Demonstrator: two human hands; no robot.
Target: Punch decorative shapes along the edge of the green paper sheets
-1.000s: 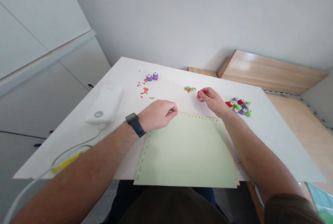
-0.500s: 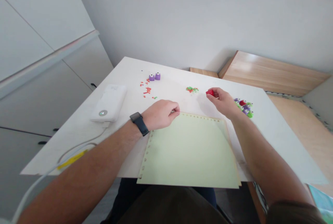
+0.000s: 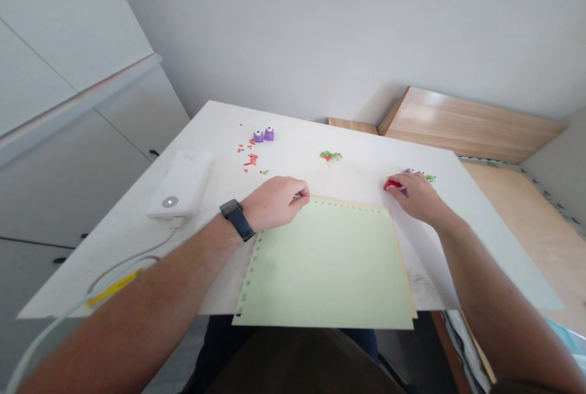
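My right hand [image 3: 415, 193] has its fingers around a small red craft punch [image 3: 392, 185], low over the right of the table. Partly hidden behind that hand is a cluster of purple and green punches [image 3: 430, 179] with white tops. On the upper left corner of a pale green sheet of paper [image 3: 327, 266] rests my left hand [image 3: 279, 200], thumb and fingers pressed together; whatever they hold, if anything, is hidden. Small holes line the sheet's left and top edges, and a second, yellowish sheet shows beneath it.
Two purple punches [image 3: 264, 135] stand at the back left, near scattered red paper bits [image 3: 250, 160]. A heap of green and red bits [image 3: 330, 156] lies at the back middle. Left are a white power bank [image 3: 180, 185] with a cable and a yellow item [image 3: 114, 287].
My right hand has carried the red punch right and toward me, up to the cluster. My left hand stays on the sheet's corner. The view has shifted slightly.
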